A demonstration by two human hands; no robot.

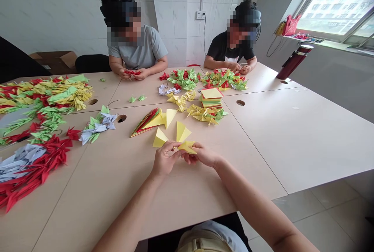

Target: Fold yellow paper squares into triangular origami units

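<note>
The person at the near edge of the desk (187, 201) reaches in with both forearms. Their left hand (165, 159) and right hand (205, 155) are mostly closed and face each other, pinching a folded yellow paper (186, 147) between the fingertips (177, 147). The paper is held just above the middle of the desk, between the two hands.

Just beyond the hands lie loose yellow paper triangles (183, 132). To their left is a fanned stack of red, green and yellow paper triangles (147, 122). Farther on, toward the desk's far side, a squared stack of colored paper (212, 99) sits beside a scattered pile of yellow origami cranes (201, 113). Along the left edge, heaps of red origami cranes (36, 162) spread across the desk, with green, yellow and grey ones among them.

At the far edge sit two co-workers. The one in the grey T-shirt has both hands (133, 74) around a bit of red paper (132, 72). The one in the black T-shirt holds both hands (237, 67) close together, though what they grip is too small to tell.
</note>
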